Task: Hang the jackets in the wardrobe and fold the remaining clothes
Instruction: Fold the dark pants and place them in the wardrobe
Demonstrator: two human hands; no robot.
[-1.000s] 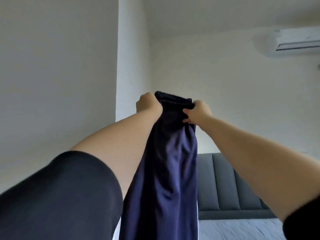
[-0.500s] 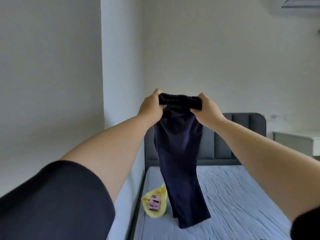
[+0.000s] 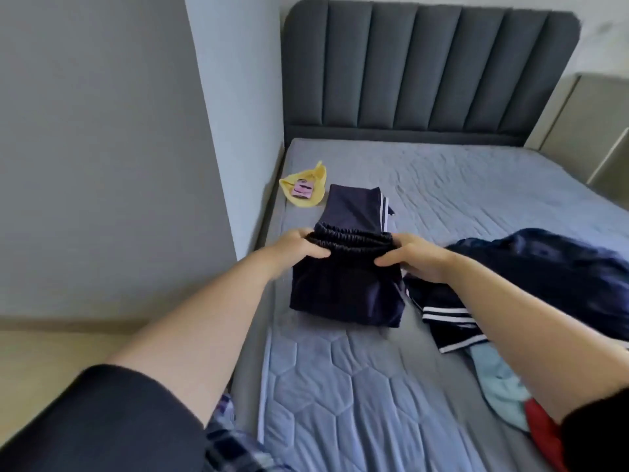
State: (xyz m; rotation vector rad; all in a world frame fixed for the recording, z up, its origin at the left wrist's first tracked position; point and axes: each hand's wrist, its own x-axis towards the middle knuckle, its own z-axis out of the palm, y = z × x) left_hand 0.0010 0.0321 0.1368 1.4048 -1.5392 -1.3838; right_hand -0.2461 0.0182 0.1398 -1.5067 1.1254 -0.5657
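Navy trousers [image 3: 343, 294] are lying on the left part of the mattress [image 3: 340, 386], and both hands are holding them by the elastic waistband [image 3: 350, 240]. The left hand [image 3: 296, 248] is gripping the left end of the waistband with curled fingers. The right hand [image 3: 415, 258] is pinching the right end in the same way. Neither hand is nearer; they are standing level, one at each end.

The waistband is running across, from left to right, while the long axis of the trousers is running away from the person toward the grey headboard [image 3: 429, 69]. The cloth is dropping from the grip to a fold on the mattress on the near side. The leg ends, with white side stripes [image 3: 384, 212], are lying beyond the hands. It seems the person is folding the trousers in half. The coming move is probably asking both hands to carry the waistband forward along this axis and lay it over the leg ends.

A small yellow garment [image 3: 304, 189] with a pink tag is lying just beside the far left corner of the trousers; whether they are touching cannot be told. To the right, more clothes are lying in a heap: a dark blue jacket [image 3: 544, 267], a dark piece with white stripes [image 3: 449, 318] under the right wrist, a light blue garment [image 3: 497, 379] and a red one [image 3: 541, 427]. No basket, box or open drawer is showing, and the wardrobe is out of view.
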